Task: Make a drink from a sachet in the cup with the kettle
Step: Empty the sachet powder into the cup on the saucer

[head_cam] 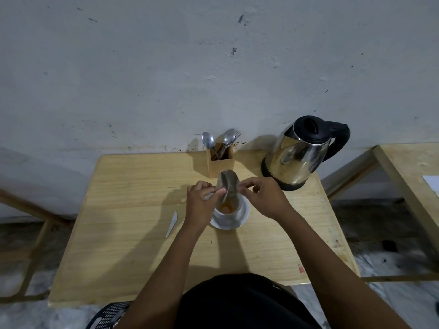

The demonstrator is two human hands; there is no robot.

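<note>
A white cup point(240, 211) stands on a white saucer point(244, 220) at the middle of the wooden table point(133, 233). Orange powder lies in the bottom of the cup. Both hands hold a grey sachet point(229, 182) tilted mouth-down over the cup. My left hand point(202, 198) pinches its left edge, my right hand point(261, 193) pinches its right edge. The steel kettle point(299, 154) with black lid and handle stands on its base at the table's back right, apart from my hands.
A wooden holder point(221, 162) with spoons and a fork stands at the back edge, just behind the sachet. A torn silver strip point(172, 224) lies left of the saucer. A second wooden table point(408, 172) is at the right. The wall rises close behind.
</note>
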